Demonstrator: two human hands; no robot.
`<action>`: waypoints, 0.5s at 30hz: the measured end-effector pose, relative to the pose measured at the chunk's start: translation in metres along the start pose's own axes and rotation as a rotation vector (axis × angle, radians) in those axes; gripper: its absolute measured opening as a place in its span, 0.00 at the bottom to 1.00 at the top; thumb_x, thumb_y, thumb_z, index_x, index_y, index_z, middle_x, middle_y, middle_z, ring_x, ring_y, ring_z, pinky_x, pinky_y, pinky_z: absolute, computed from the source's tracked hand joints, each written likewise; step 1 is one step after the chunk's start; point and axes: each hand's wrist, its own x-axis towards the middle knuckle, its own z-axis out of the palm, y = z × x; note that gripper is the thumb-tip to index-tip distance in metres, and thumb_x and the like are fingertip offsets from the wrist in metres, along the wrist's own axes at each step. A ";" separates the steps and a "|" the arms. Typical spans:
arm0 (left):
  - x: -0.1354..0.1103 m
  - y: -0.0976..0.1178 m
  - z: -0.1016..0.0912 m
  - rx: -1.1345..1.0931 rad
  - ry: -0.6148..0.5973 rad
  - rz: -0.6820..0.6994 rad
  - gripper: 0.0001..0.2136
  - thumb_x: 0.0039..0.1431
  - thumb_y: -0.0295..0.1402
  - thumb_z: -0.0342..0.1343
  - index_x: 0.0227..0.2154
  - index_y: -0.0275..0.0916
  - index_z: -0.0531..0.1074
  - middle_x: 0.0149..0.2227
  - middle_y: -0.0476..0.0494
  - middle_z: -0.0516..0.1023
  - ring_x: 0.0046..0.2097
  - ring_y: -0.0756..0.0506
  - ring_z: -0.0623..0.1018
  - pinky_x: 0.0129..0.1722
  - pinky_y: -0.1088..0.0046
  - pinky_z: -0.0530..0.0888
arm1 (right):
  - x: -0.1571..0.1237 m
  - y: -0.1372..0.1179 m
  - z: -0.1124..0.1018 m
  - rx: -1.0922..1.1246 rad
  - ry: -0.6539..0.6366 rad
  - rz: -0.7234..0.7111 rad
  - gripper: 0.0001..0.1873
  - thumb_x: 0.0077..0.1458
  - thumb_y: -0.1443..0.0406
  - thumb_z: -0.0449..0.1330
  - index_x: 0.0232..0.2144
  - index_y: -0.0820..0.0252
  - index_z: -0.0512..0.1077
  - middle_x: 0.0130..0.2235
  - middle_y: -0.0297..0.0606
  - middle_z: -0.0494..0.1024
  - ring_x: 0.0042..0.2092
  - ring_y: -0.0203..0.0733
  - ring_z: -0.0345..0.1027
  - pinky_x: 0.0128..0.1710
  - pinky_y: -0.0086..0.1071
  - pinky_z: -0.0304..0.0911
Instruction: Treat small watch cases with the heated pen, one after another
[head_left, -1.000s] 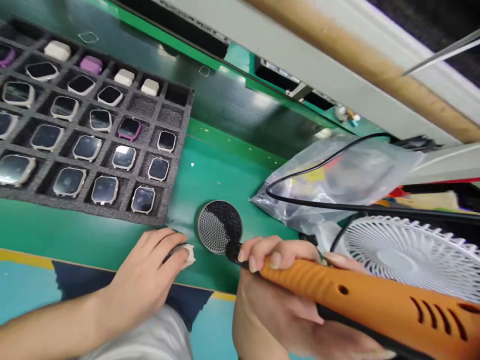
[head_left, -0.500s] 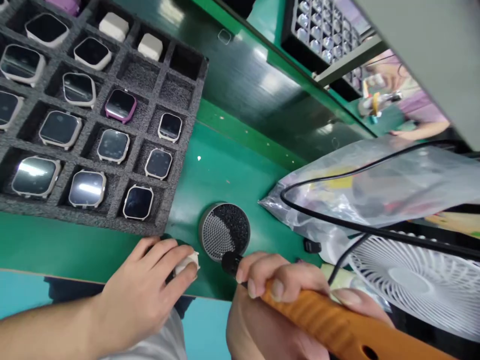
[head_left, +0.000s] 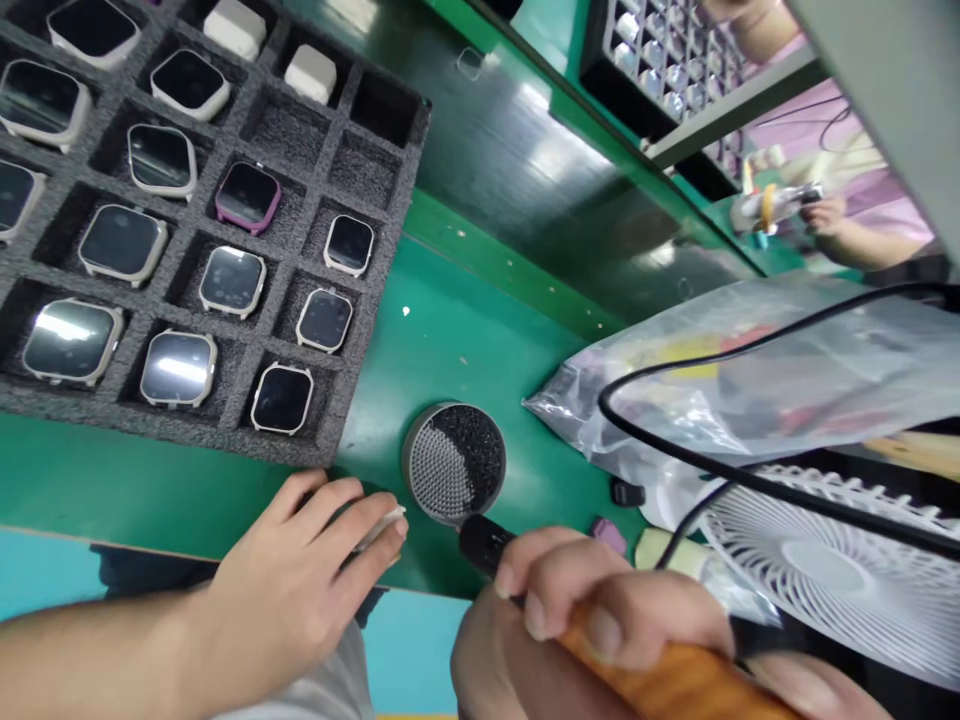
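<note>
My left hand (head_left: 315,570) rests at the front edge of the green bench, fingers curled round a small whitish watch case (head_left: 381,526), mostly hidden under them. In my right hand (head_left: 600,610) is an electric screwdriver (head_left: 675,680) with an orange body and a black nose. Its tip points at the near rim of a round screw dish (head_left: 410,475); I cannot tell whether it touches. One half of the dish shows a studded or perforated grey plate, the other is covered with tiny black pieces, apparently screws.
A grey foam tray (head_left: 341,375) with several square watches stands on the left. On the right lie a plastic bag (head_left: 675,370), a black cable (head_left: 697,458), a white fan (head_left: 817,570) and a small purple piece (head_left: 609,535). Beyond the bench, a co-worker's hand (head_left: 829,215) is visible.
My right hand and the screwdriver have shifted slightly right, away from the dish. The watch case has turned and shows less between my left fingers. The view has moved a little.
</note>
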 end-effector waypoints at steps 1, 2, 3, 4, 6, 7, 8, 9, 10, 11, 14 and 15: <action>0.001 0.000 0.000 -0.001 -0.007 0.012 0.16 0.71 0.28 0.51 0.57 0.38 0.75 0.61 0.44 0.75 0.55 0.37 0.71 0.56 0.51 0.63 | -0.001 0.000 -0.002 0.018 -0.036 0.004 0.12 0.71 0.56 0.48 0.44 0.52 0.68 0.32 0.24 0.70 0.27 0.33 0.70 0.22 0.37 0.69; 0.002 0.000 0.000 -0.001 -0.010 0.021 0.16 0.71 0.28 0.51 0.56 0.39 0.75 0.61 0.44 0.75 0.55 0.37 0.71 0.56 0.52 0.63 | -0.002 0.001 -0.005 0.028 -0.077 -0.002 0.14 0.72 0.57 0.45 0.42 0.53 0.69 0.31 0.25 0.70 0.27 0.32 0.70 0.22 0.36 0.70; 0.004 0.001 -0.001 -0.001 -0.011 0.021 0.15 0.70 0.28 0.51 0.56 0.39 0.76 0.60 0.44 0.75 0.55 0.37 0.71 0.55 0.52 0.63 | -0.003 0.001 -0.006 0.033 -0.102 -0.019 0.15 0.72 0.59 0.44 0.42 0.54 0.70 0.30 0.25 0.69 0.26 0.31 0.70 0.22 0.35 0.70; 0.005 0.001 -0.001 -0.002 -0.013 0.018 0.15 0.70 0.28 0.51 0.55 0.40 0.76 0.58 0.44 0.76 0.54 0.37 0.71 0.55 0.52 0.63 | -0.003 0.002 -0.007 0.033 -0.141 -0.039 0.14 0.71 0.60 0.46 0.42 0.54 0.71 0.29 0.25 0.68 0.24 0.31 0.69 0.21 0.34 0.70; 0.007 0.000 -0.002 -0.005 -0.016 0.005 0.16 0.70 0.28 0.51 0.55 0.40 0.76 0.56 0.43 0.77 0.54 0.37 0.71 0.55 0.52 0.63 | -0.005 0.004 -0.006 0.017 -0.218 -0.032 0.09 0.69 0.61 0.52 0.42 0.52 0.72 0.27 0.24 0.68 0.21 0.30 0.66 0.19 0.32 0.69; 0.008 0.000 -0.002 -0.007 -0.014 0.004 0.16 0.70 0.28 0.51 0.56 0.40 0.76 0.55 0.42 0.77 0.54 0.37 0.71 0.55 0.52 0.63 | -0.005 0.004 -0.005 0.005 -0.250 -0.006 0.08 0.69 0.61 0.52 0.43 0.50 0.72 0.26 0.24 0.69 0.21 0.31 0.65 0.19 0.32 0.68; 0.008 0.000 -0.002 -0.008 -0.012 0.007 0.16 0.70 0.29 0.50 0.56 0.40 0.76 0.55 0.42 0.77 0.55 0.36 0.71 0.56 0.52 0.63 | -0.005 0.005 -0.004 -0.001 -0.252 0.020 0.09 0.69 0.61 0.51 0.45 0.49 0.72 0.26 0.24 0.70 0.20 0.31 0.65 0.18 0.31 0.68; 0.008 -0.001 -0.002 -0.007 -0.012 0.012 0.16 0.70 0.29 0.50 0.56 0.40 0.76 0.55 0.42 0.77 0.55 0.36 0.71 0.56 0.52 0.63 | -0.004 0.005 -0.002 -0.003 -0.265 0.045 0.10 0.70 0.62 0.50 0.45 0.49 0.72 0.26 0.24 0.71 0.21 0.32 0.67 0.19 0.31 0.69; 0.008 -0.001 -0.002 -0.005 -0.009 0.015 0.16 0.70 0.29 0.50 0.56 0.39 0.76 0.55 0.42 0.77 0.54 0.36 0.71 0.56 0.52 0.62 | -0.003 0.005 -0.001 -0.001 -0.271 0.064 0.12 0.71 0.62 0.48 0.44 0.49 0.72 0.26 0.24 0.71 0.22 0.32 0.68 0.21 0.30 0.71; 0.007 -0.001 -0.002 -0.003 -0.004 0.017 0.16 0.70 0.29 0.50 0.55 0.39 0.76 0.55 0.42 0.77 0.54 0.36 0.71 0.56 0.52 0.63 | -0.001 0.004 0.000 0.011 -0.286 0.068 0.13 0.72 0.62 0.47 0.41 0.50 0.72 0.25 0.24 0.71 0.23 0.31 0.70 0.23 0.30 0.73; 0.007 -0.001 -0.002 0.003 0.006 0.025 0.16 0.71 0.31 0.49 0.55 0.39 0.76 0.55 0.41 0.77 0.54 0.36 0.71 0.56 0.53 0.63 | 0.006 0.005 0.001 0.043 -0.427 0.070 0.17 0.72 0.62 0.46 0.31 0.55 0.68 0.24 0.23 0.69 0.24 0.29 0.72 0.29 0.27 0.77; 0.008 -0.001 -0.002 0.004 0.008 0.029 0.16 0.71 0.31 0.49 0.55 0.38 0.76 0.54 0.41 0.77 0.54 0.36 0.71 0.55 0.53 0.63 | 0.008 0.006 0.001 0.046 -0.442 0.064 0.18 0.72 0.62 0.46 0.29 0.55 0.66 0.24 0.22 0.68 0.24 0.28 0.72 0.29 0.27 0.77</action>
